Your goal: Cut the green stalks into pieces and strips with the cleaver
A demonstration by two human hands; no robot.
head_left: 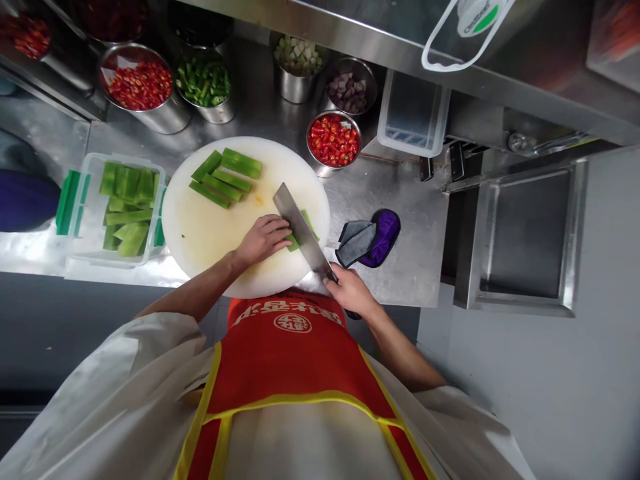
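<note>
A kitchen cleaver point(303, 227) is gripped by its handle in my right hand point(350, 288), its blade slanting up and left over the round white cutting board point(215, 247). Under the curled fingers of my left hand point(265, 239), a green vegetable piece point(293, 243) is pressed to the board beside the blade. On the blade's other side lies a thin green slice point(310, 225). Several thick green vegetable strips point(227, 180) lie at the board's upper left. The exact kind of vegetable I cannot tell.
Left of the board stands a clear plastic box point(83, 247) with green pieces inside. Metal pots of chopped red chillies point(140, 85), green chillies point(204, 79) and more red chillies point(334, 140) stand behind. A folded purple-grey cloth point(373, 239) lies right. A steel shelf point(350, 33) overhangs the back.
</note>
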